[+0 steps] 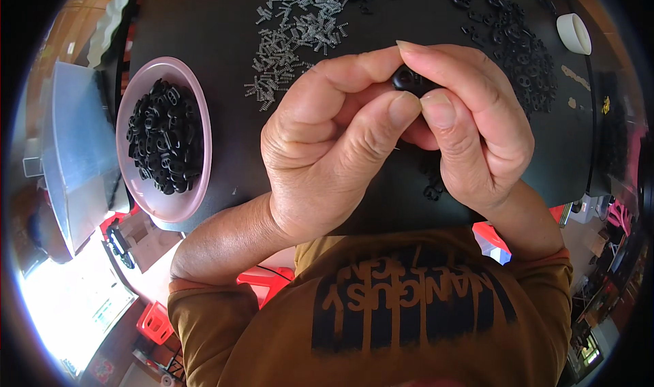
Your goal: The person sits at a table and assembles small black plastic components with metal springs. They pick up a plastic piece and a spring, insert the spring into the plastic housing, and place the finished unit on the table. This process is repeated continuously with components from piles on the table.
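Observation:
Both of my hands are raised together over the black table (204, 26), pinching one small black plastic clip (407, 80) between their fingertips. My left hand (327, 142) holds it from the left with thumb and forefinger. My right hand (470, 121) closes on it from the right, and most of the clip is hidden by the fingers. A scatter of small metal springs (296, 36) lies on the table beyond my hands. A heap of black clip parts (521, 53) lies to the far right.
A pink bowl (194, 101) full of black plastic parts stands at the left. A translucent plastic bin (75, 148) sits further left. A small white cup (574, 33) stands at the far right. A few black parts (432, 186) lie under my right hand.

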`<state>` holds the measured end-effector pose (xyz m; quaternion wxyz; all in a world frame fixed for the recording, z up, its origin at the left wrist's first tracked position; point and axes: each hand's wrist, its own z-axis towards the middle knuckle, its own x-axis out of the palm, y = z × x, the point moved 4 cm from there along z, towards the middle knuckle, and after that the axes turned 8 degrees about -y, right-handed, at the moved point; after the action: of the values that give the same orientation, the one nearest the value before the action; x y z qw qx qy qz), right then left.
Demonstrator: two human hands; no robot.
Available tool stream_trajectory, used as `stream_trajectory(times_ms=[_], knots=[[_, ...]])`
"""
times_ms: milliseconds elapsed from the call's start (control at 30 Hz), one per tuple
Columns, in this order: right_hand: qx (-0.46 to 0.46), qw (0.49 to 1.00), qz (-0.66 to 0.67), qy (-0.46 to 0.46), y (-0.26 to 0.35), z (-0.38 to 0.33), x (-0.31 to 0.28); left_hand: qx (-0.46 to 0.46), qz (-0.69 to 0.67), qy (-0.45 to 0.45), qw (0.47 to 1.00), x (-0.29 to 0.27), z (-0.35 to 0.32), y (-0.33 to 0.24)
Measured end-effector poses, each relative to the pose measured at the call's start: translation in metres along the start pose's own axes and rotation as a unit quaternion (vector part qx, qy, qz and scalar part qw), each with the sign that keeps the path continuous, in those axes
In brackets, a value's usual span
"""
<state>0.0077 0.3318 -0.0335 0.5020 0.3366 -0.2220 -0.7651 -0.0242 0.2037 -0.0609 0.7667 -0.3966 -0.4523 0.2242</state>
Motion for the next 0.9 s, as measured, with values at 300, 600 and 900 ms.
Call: stream_trajectory(times_ms=[300,600,900], knots=[[-0.064,0.997,0.014,-0.030,0.007,0.003,-0.005,0.042,0.033,0.035,0.998,0.007,0.003,-0.011],[-0.123,0.988,0.040,-0.081,0.007,-0.006,0.007,0.049,0.219,-0.218,0.950,-0.019,-0.012,-0.062],[0.079,0.987,0.131,0.047,0.009,-0.008,0.013,-0.049,0.276,-0.207,0.937,-0.006,-0.035,-0.060]])
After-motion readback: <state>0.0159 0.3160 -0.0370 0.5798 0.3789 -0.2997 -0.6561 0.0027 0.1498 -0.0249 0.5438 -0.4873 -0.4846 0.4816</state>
